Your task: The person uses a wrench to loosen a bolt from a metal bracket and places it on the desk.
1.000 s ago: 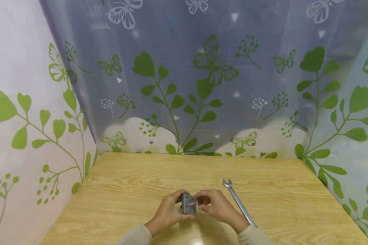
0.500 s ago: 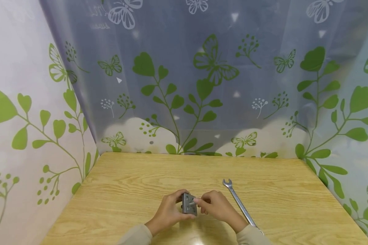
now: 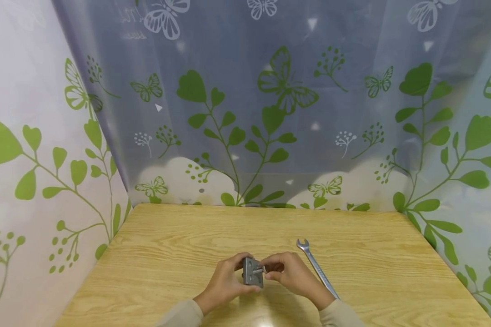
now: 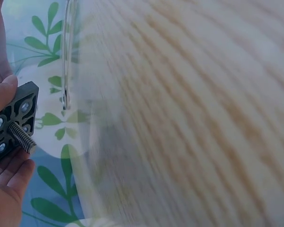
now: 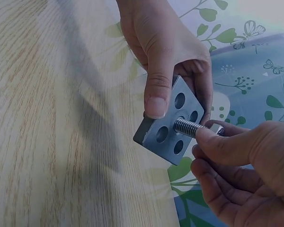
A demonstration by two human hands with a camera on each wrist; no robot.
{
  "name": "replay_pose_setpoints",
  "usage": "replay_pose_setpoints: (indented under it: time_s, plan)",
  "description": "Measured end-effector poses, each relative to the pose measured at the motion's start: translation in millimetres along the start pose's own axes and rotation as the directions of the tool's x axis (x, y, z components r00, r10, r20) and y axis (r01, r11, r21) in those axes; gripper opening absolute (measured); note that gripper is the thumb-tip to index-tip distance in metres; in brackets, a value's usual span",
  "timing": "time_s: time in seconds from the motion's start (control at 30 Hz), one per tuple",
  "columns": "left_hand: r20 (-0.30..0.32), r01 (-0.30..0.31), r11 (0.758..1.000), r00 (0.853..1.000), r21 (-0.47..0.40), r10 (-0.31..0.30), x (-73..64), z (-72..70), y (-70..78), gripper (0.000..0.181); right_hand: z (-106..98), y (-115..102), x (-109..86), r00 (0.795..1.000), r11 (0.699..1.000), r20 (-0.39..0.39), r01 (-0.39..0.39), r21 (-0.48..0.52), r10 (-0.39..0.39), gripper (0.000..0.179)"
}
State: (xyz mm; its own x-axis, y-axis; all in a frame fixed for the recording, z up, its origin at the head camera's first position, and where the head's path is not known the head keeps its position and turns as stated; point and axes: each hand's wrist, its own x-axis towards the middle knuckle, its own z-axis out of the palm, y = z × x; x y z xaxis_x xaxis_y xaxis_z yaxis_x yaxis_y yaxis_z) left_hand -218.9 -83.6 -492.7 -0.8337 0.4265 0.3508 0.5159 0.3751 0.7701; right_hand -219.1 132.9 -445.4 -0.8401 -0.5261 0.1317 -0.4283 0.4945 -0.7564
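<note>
My left hand grips a small square grey metal plate with round holes by its edges. A threaded hex bolt runs through the middle of the plate. My right hand pinches the bolt at its head end between thumb and fingers, on the plate's right side. In the left wrist view, the bolt's threaded tip sticks out from the plate's other face, which has recessed ribs. Both hands are above the table, in front of the body.
An open-end wrench lies aslant on the wooden table, right beside my right forearm, which covers its lower end. Patterned curtains with green leaves and butterflies stand behind the table and along both sides.
Half a second ago my right thumb reached forward over the bolt; now it is drawn back, with the fingers round the bolt head. My left hand and the plate stay almost still.
</note>
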Motion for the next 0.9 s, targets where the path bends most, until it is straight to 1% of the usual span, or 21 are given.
replay_pose_setpoints:
  time_s: [0.1, 0.27, 0.33, 0.37, 0.4, 0.57, 0.7, 0.77, 0.83, 0.9]
  plan:
    - [0.003, 0.009, 1.000, 1.000, 0.003, -0.009, -0.2, -0.3, 0.2, 0.068, 0.4, 0.1, 0.1, 1.000, 1.000, 0.007, -0.003, 0.001, 0.003, 0.026]
    - [-0.016, 0.005, 1.000, 1.000, 0.012, -0.005, -0.6, 0.1, -0.3, 0.067, 2.4, 1.7, -0.1, 0.998, 1.000, 0.057, -0.009, -0.010, 0.010, 0.045]
    - [-0.024, 0.005, 1.000, 1.000, 0.015, -0.005, -0.4, 0.1, -0.4, 0.066, 3.6, 1.6, -0.1, 0.998, 0.999, 0.058, -0.031, -0.027, 0.032, 0.053]
    - [-0.024, 0.008, 1.000, 1.000, 0.013, -0.008, -0.3, -0.1, -0.1, 0.066, 4.2, 1.1, 0.0, 0.998, 0.998, 0.046, -0.044, -0.037, 0.045, 0.054]
    - [-0.021, 0.010, 1.000, 1.000, 0.012, -0.010, -0.2, -0.3, -0.1, 0.067, 4.7, 0.5, 0.1, 0.998, 0.997, 0.029, -0.055, -0.051, 0.056, 0.053]
    - [-0.007, 0.023, 1.000, 1.000, 0.015, -0.023, -0.8, -1.2, 0.2, 0.068, 6.3, -4.6, 0.3, 0.995, 0.995, -0.040, -0.093, -0.038, 0.092, 0.048]
    - [-0.002, 0.030, 1.000, 1.000, 0.006, -0.030, -1.7, -1.0, -0.2, 0.067, 6.2, -5.1, 0.2, 0.994, 0.995, -0.045, -0.102, -0.012, 0.102, 0.048]
    - [0.002, 0.028, 1.000, 1.000, 0.002, -0.028, -1.9, -0.8, -0.5, 0.067, 6.1, -3.5, 1.0, 0.996, 0.996, -0.031, -0.090, -0.014, 0.089, 0.045]
    - [0.004, 0.026, 1.000, 1.000, 0.001, -0.026, -2.1, -0.8, -0.8, 0.066, 5.4, -1.6, 2.2, 0.998, 0.998, -0.011, -0.058, -0.022, 0.058, 0.036]
    - [0.005, 0.018, 1.000, 1.000, 0.002, -0.018, -2.0, -1.0, -1.0, 0.066, 4.0, -0.4, 3.5, 1.000, 0.999, 0.003, -0.018, -0.028, 0.018, 0.023]
